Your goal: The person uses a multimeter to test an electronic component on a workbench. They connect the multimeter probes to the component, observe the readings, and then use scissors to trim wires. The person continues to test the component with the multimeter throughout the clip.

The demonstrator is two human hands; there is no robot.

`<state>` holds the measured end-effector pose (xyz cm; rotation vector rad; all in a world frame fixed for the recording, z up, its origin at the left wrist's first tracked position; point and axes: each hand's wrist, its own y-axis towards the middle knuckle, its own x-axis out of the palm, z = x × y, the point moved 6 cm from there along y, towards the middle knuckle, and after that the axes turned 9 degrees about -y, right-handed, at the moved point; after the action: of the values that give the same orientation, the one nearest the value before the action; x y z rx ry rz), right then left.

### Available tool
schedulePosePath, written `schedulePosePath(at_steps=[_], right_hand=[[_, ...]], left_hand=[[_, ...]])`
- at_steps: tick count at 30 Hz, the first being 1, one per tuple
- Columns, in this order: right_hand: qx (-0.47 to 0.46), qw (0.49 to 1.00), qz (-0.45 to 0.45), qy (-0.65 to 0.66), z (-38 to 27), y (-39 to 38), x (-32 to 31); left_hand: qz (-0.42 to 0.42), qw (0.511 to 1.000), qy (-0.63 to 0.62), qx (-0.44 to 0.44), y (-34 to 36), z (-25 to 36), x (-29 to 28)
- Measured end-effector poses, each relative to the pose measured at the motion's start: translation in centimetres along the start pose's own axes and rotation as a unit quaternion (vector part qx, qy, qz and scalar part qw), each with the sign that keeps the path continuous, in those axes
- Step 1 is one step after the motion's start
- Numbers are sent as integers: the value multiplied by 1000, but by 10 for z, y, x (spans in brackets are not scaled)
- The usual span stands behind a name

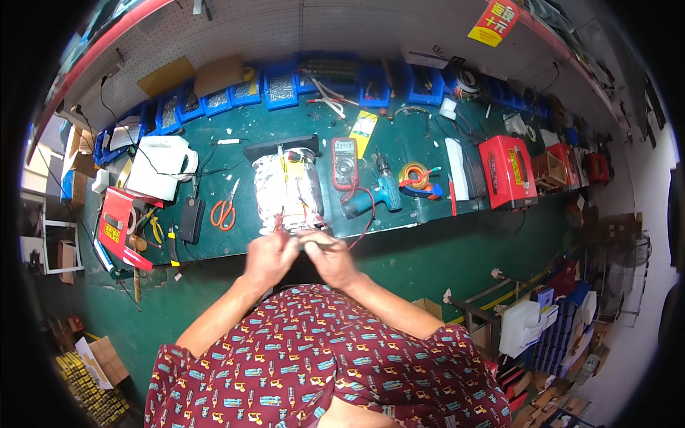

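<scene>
My left hand (270, 260) and my right hand (331, 260) meet at the bench's front edge, fingertips pinched together and slightly blurred. What they pinch is too small to make out. Just beyond them lies a silver foil-like wrapped pack (287, 187), thin red wires (305, 212) at its near end and a dark bar (300, 143) across its far end. To its right sits a red-and-grey multimeter (344, 164), its display lit. A red lead (372, 222) loops from it toward my right hand.
Orange-handled scissors (223, 214) and a black box (191, 220) lie left of the pack. On the right are a teal cordless drill (383, 192), an orange coil (414, 175) and a red metal case (507, 172). Blue parts bins (280, 89) line the bench's back.
</scene>
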<state>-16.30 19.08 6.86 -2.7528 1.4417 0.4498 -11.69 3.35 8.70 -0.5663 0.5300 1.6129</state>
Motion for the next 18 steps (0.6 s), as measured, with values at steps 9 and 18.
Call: schedulePosePath(at_steps=[9,18], right_hand=[[164,934,299,106,29,-100,-106],[251,735,627,59,-8,-227,-132]], left_hand=[[-382,905,12,184,52,120,140],[61,988,9,-143,243,-55,193]])
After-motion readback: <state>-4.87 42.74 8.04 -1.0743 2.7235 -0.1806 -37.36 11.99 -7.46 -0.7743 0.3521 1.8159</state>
